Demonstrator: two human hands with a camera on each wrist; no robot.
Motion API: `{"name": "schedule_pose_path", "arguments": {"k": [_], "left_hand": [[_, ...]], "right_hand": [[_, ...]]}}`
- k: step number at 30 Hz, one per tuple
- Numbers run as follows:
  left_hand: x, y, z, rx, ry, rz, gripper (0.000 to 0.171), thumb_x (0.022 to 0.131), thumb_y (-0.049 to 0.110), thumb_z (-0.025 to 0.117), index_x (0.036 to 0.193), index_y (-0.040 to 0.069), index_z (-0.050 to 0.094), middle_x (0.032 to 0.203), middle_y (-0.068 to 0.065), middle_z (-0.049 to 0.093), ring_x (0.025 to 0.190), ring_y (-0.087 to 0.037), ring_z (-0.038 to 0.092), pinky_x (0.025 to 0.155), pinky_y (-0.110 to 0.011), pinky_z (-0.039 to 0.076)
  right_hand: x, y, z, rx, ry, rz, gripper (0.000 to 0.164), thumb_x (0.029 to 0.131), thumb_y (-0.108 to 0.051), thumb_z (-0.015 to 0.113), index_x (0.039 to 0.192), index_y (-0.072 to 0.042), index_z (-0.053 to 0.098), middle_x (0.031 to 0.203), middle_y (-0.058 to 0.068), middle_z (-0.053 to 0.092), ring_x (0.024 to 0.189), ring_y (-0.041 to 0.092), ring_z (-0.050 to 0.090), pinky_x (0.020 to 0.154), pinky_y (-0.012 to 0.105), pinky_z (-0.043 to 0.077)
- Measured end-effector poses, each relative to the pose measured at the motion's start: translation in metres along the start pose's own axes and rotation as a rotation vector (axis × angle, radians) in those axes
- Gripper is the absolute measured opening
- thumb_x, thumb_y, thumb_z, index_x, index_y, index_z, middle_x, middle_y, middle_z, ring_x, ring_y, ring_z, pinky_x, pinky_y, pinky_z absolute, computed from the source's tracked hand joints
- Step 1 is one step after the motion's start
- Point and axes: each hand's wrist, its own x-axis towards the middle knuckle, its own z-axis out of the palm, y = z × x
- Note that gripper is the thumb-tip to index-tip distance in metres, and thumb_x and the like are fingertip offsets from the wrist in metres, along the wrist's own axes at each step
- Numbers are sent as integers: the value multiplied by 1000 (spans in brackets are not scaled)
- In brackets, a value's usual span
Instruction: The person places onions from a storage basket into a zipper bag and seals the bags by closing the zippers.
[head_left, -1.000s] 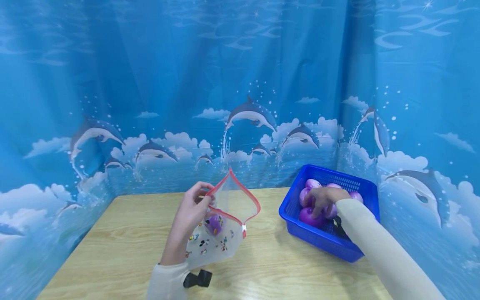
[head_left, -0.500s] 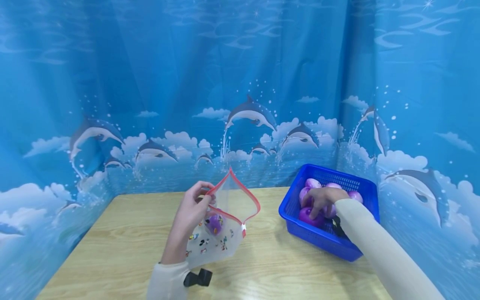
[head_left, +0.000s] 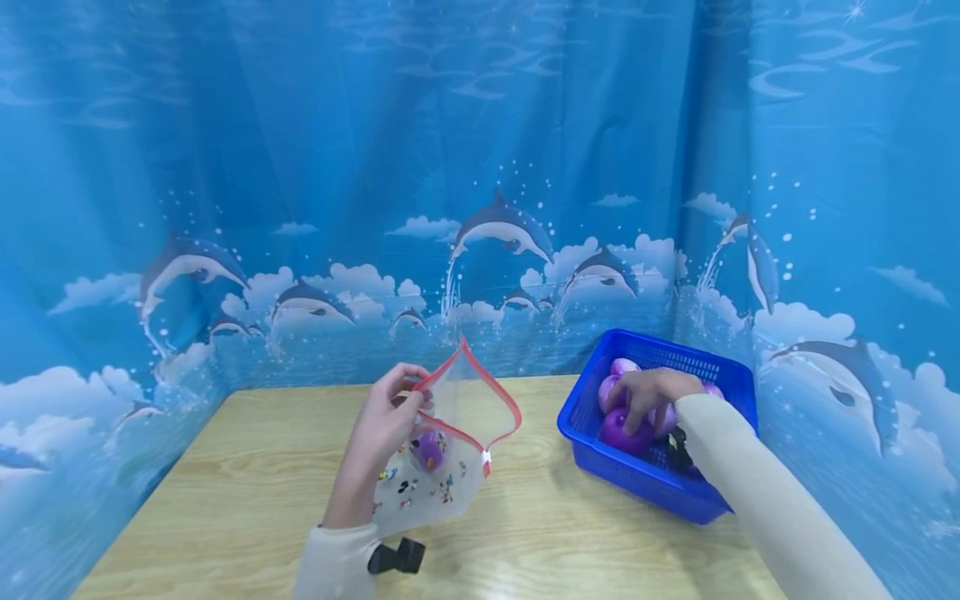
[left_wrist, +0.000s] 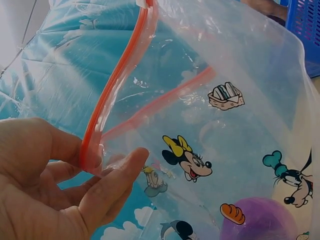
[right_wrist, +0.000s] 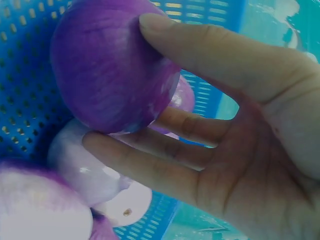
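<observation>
A clear zip bag (head_left: 427, 500) with a red zip edge and cartoon prints stands with its mouth spread. My left hand (head_left: 384, 423) pinches the bag's zip edge between thumb and fingers, as the left wrist view (left_wrist: 50, 187) also shows. Inside the bag, a round purple thing (head_left: 430, 451) lies low; its kind is hard to tell. Over at the right, my right hand (head_left: 648, 395) reaches into a blue basket (head_left: 637, 483). Its thumb and fingers grip a dark purple onion (right_wrist: 107, 65). Paler onions (right_wrist: 85, 165) lie beneath and beside it, partly hidden by the hand.
Both the bag and the basket are on a light wooden table (head_left: 255, 483). A blue curtain (head_left: 360, 167) printed with dolphins hangs behind and at the sides. A black strap piece (head_left: 397, 556) sits at my left wrist.
The dark purple onion has shifted slightly to the right in my right hand's grip, and that hand has moved a little. My left hand and the bag stay nearly still.
</observation>
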Motion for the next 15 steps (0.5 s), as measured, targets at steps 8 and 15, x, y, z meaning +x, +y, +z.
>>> {"name": "schedule_pose_path", "arguments": {"k": [8,15], "left_hand": [[-1,-1,0,-6,0,3,23,104,8,49,122,16,61,114,-17,63,99,-29,66,75,-31,65],[0,-1,0,-9,2,6,23,105,8,48,122,15,61,113,-16,63,99,-30,65,75,-32,65]], "right_hand": [[-5,-8,-16,20,-39,-121,57,82,-14,84,134,-24,64,128,14,60,105,30,64,82,44,66],[-11,-18,-29,-30,-19,-204,55,83,-17,85,134,-21,66,131,17,60,106,27,66,83,43,66]]}}
